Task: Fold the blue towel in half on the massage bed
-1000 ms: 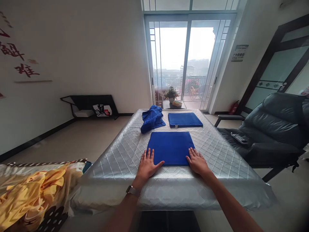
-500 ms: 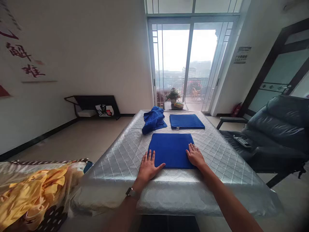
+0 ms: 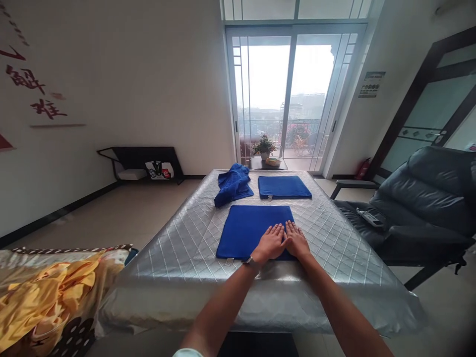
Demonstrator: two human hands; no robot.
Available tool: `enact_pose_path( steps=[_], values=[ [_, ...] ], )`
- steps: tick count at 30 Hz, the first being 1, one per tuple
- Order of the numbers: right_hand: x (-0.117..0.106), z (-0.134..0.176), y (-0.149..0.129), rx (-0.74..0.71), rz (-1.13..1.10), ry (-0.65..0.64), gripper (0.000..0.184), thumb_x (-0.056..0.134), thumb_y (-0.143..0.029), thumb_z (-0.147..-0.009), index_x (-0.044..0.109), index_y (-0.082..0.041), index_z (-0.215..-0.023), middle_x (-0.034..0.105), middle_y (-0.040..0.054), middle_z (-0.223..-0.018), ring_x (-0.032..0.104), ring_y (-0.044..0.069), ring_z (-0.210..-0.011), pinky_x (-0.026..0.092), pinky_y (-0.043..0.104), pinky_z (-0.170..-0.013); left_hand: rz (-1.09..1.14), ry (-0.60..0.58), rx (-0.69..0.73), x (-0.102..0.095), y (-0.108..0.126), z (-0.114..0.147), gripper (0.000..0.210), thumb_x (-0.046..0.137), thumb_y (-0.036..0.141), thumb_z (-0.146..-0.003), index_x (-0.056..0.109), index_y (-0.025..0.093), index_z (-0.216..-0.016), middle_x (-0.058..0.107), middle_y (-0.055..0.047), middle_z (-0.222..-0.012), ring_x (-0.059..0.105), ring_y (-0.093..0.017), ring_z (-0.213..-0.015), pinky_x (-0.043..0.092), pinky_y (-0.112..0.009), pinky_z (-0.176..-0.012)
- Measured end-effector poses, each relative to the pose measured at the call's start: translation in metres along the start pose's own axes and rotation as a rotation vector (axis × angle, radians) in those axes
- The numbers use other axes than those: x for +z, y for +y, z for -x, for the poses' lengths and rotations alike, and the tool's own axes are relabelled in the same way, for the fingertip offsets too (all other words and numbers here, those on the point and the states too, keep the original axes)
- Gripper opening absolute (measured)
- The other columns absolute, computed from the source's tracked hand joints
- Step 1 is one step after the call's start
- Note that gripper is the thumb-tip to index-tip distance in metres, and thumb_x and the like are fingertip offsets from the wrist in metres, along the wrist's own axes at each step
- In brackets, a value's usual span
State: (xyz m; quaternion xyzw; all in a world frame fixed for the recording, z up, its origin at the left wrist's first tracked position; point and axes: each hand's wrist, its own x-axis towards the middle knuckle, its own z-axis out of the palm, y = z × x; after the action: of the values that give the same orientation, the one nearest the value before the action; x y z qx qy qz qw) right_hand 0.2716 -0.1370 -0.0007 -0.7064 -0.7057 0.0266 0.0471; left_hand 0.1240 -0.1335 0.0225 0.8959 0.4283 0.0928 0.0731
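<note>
A folded blue cloth (image 3: 241, 230) lies flat in front of me on a silver quilted cover (image 3: 178, 253), a white tag showing at its near left edge. My left hand (image 3: 272, 241) rests flat on the right part of this cloth, fingers stretched out. Beside it, my right hand (image 3: 296, 239) lies flat along the cloth's right edge, the two thumbs meeting or nearly so. Farther back sits a second folded blue cloth (image 3: 284, 186), and to its left a crumpled blue cloth (image 3: 234, 183).
A dark armchair (image 3: 420, 213) with a device (image 3: 372, 217) on its seat stands at the right. Yellow fabric (image 3: 52, 292) is heaped at the lower left. Beyond the table, a potted plant (image 3: 264, 146) stands before sliding glass doors (image 3: 293, 99).
My left hand has moved right across the cloth, from its left edge to beside my right hand. The near left tag now shows. My right hand has stayed near the right edge.
</note>
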Motion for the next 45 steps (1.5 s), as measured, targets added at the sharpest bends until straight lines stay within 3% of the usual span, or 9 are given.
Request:
enact_pose_path(
  steps=[2,5,14,18,24,31,39,42,45],
  values=[
    [0.001,0.0,0.002,-0.007,0.004,-0.003,0.063,0.02,-0.035,-0.104,0.023,-0.008,-0.161,0.016,0.0084,-0.168,0.014,0.021,-0.155,0.012,0.038,-0.125,0.021,0.018,-0.037,0.009,0.01,-0.013,0.082,-0.003,0.057,-0.101,0.03,0.007,-0.157,0.029,-0.012,-0.165,0.021,-0.019,-0.154,0.015,-0.036,-0.126],
    [0.0,-0.001,0.001,-0.002,-0.012,0.004,0.064,0.02,-0.038,-0.104,0.024,-0.007,-0.16,0.019,0.0099,-0.168,0.015,0.021,-0.155,0.011,0.038,-0.125,0.017,0.016,-0.11,0.013,0.001,-0.01,0.082,0.0,0.059,-0.101,0.03,0.007,-0.157,0.027,-0.012,-0.165,0.019,-0.02,-0.154,0.015,-0.039,-0.127],
    [0.001,-0.003,-0.003,0.032,-0.048,0.015,0.065,0.018,-0.04,-0.104,0.024,-0.008,-0.16,0.019,0.0081,-0.168,0.014,0.02,-0.155,0.008,0.038,-0.125,-0.118,-0.003,-0.475,-0.014,-0.117,0.074,0.093,0.004,0.072,-0.096,0.022,0.007,-0.159,0.017,-0.015,-0.167,0.014,-0.028,-0.155,0.013,-0.046,-0.126],
    [-0.001,-0.003,-0.004,0.046,-0.049,-0.002,0.066,0.017,-0.04,-0.104,0.023,-0.007,-0.161,0.018,0.0078,-0.168,0.013,0.02,-0.155,0.008,0.038,-0.125,-0.148,0.027,-0.493,-0.011,-0.142,0.099,0.095,0.006,0.074,-0.095,0.02,0.006,-0.16,0.015,-0.017,-0.168,0.014,-0.031,-0.155,0.016,-0.046,-0.124],
    [-0.013,-0.003,-0.005,0.047,-0.025,-0.074,0.066,0.018,-0.04,-0.104,0.022,-0.007,-0.16,0.018,0.0087,-0.168,0.015,0.022,-0.155,0.012,0.041,-0.125,-0.162,0.063,-0.466,-0.006,-0.141,0.101,0.096,0.007,0.075,-0.095,0.022,0.005,-0.159,0.016,-0.019,-0.167,0.016,-0.032,-0.154,0.017,-0.046,-0.124],
    [-0.034,-0.036,-0.008,0.018,-0.041,0.042,0.063,0.019,-0.034,-0.104,0.031,-0.005,-0.158,0.028,0.0111,-0.165,0.023,0.021,-0.153,0.016,0.037,-0.123,-0.152,0.062,-0.483,-0.011,-0.136,0.1,0.093,0.009,0.073,-0.096,0.024,0.007,-0.159,0.017,-0.018,-0.167,0.015,-0.032,-0.154,0.019,-0.048,-0.123],
    [-0.004,-0.061,0.004,0.044,-0.041,-0.017,0.066,0.018,-0.039,-0.104,0.022,-0.006,-0.16,0.019,0.0095,-0.168,0.014,0.019,-0.155,0.01,0.036,-0.124,-0.174,0.018,-0.489,-0.018,-0.136,0.103,0.093,0.01,0.073,-0.096,0.024,0.006,-0.159,0.018,-0.017,-0.167,0.017,-0.031,-0.154,0.019,-0.044,-0.124],
    [0.001,-0.062,0.006,0.038,-0.06,-0.015,0.067,0.017,-0.041,-0.103,0.022,-0.006,-0.16,0.017,0.0097,-0.168,0.012,0.019,-0.155,0.009,0.037,-0.125,-0.197,-0.05,-0.549,-0.027,-0.136,0.088,0.096,0.011,0.076,-0.094,0.03,0.006,-0.157,0.027,-0.019,-0.163,0.025,-0.033,-0.152,0.021,-0.047,-0.123],
    [0.001,-0.063,0.006,0.041,-0.074,-0.022,0.068,0.016,-0.041,-0.103,0.022,-0.006,-0.161,0.016,0.0085,-0.168,0.011,0.02,-0.155,0.009,0.037,-0.125,-0.209,-0.012,-0.527,-0.034,-0.116,0.051,0.097,0.01,0.076,-0.094,0.036,0.005,-0.155,0.034,-0.021,-0.16,0.03,-0.035,-0.15,0.022,-0.048,-0.123]
  ],
)
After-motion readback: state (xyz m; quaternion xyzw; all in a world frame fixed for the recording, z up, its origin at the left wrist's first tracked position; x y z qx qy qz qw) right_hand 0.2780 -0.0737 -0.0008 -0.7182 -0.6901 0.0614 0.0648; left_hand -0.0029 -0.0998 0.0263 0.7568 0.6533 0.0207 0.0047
